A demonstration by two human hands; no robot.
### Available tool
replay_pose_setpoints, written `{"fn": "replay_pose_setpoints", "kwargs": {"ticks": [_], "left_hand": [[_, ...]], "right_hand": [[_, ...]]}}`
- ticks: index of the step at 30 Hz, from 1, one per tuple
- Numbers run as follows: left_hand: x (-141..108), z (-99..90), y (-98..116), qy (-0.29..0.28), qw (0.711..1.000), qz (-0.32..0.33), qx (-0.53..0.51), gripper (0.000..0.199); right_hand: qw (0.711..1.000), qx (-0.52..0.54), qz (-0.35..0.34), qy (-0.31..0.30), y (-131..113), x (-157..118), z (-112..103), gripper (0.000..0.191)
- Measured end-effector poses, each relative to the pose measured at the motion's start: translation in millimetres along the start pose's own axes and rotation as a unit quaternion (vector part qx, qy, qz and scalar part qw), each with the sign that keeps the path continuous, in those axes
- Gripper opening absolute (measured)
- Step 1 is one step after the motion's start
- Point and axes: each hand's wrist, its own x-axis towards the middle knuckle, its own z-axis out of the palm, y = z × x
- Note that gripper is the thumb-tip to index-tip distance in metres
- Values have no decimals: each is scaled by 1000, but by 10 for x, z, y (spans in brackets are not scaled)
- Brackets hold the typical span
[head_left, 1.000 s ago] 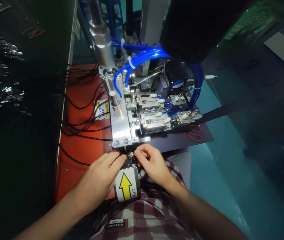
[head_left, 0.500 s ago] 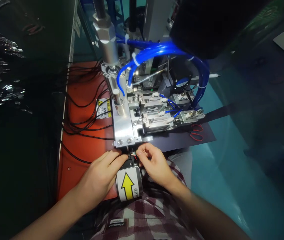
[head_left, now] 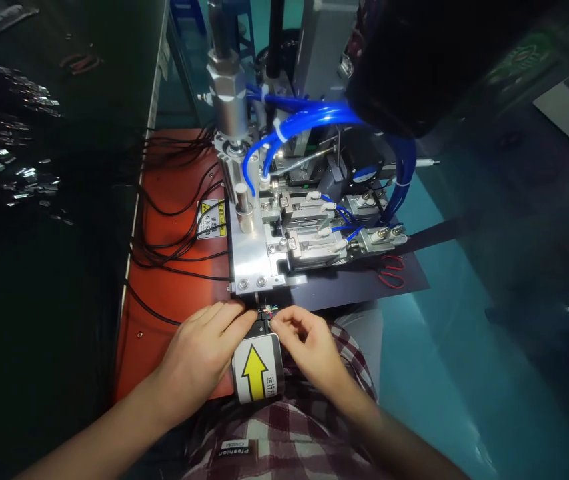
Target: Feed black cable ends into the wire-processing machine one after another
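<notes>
A small piece with thin coloured wires [head_left: 268, 310], red, green and blue among them, lies at the front of the machine, just below its metal head plate [head_left: 251, 263]. From the left, my left hand [head_left: 207, 340] is closed, its thumb and finger pressed together right beside this piece; what they grip is hidden. My right hand [head_left: 309, 340] pinches at the red wire end on the other side, the remaining fingers curled. Both hands hover over the black feed part [head_left: 263, 327], behind a white label with a yellow arrow [head_left: 255, 370].
Blue air tubes [head_left: 324, 117] arch over several metal cylinders [head_left: 314, 247]. Black cables [head_left: 164, 250] run across the red base plate [head_left: 179, 287] on the left. Red-handled scissors [head_left: 391, 272] lie on the dark board to the right. A vertical press rod [head_left: 227, 93] stands above the plate.
My right hand has shifted slightly down and its fingertips have come to the red wire, leaving the other wire ends more visible. My left hand keeps its place. The camera view has tilted slightly.
</notes>
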Motion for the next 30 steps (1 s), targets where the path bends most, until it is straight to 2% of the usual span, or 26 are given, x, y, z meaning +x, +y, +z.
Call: {"fn": "replay_pose_setpoints", "kwargs": {"ticks": [2, 4, 7, 9, 11, 14, 17, 21, 24, 27, 30], "left_hand": [[-6, 2, -2, 0, 1000, 0, 0, 25], [-11, 4, -3, -1, 1000, -4, -7, 25], [-19, 7, -7, 2, 1000, -6, -11, 26], [-21, 7, -9, 6, 1000, -1, -10, 27], [-19, 3, -9, 8, 1000, 2, -11, 27], [-6, -7, -4, 9, 1000, -1, -13, 27], [6, -9, -1, 12, 1000, -1, -10, 28], [6, -1, -6, 20, 1000, 6, -3, 29], [-5, 9, -9, 22, 1000, 6, 1, 28], [-16, 18, -12, 23, 1000, 5, 2, 26], [-19, 20, -17, 25, 1000, 5, 1, 26]], "right_hand": [[1000, -19, -7, 23, -16, -40, 35, 15], [994, -78, -54, 59, -68, -63, 50, 11], [955, -224, -172, 92, -167, -69, 25, 12], [934, -272, -213, 89, -201, -52, -3, 13], [945, -249, -196, 77, -191, -19, -25, 13], [983, -146, -102, 40, -134, 38, -52, 14], [994, -100, -44, 1, -124, 70, -93, 17], [978, -179, -91, 51, -206, 74, -92, 17], [971, -205, -108, 58, -232, 80, -5, 19], [970, -192, -118, 93, -202, 97, 94, 16], [980, -125, -109, 108, -161, 120, 141, 15]]}}
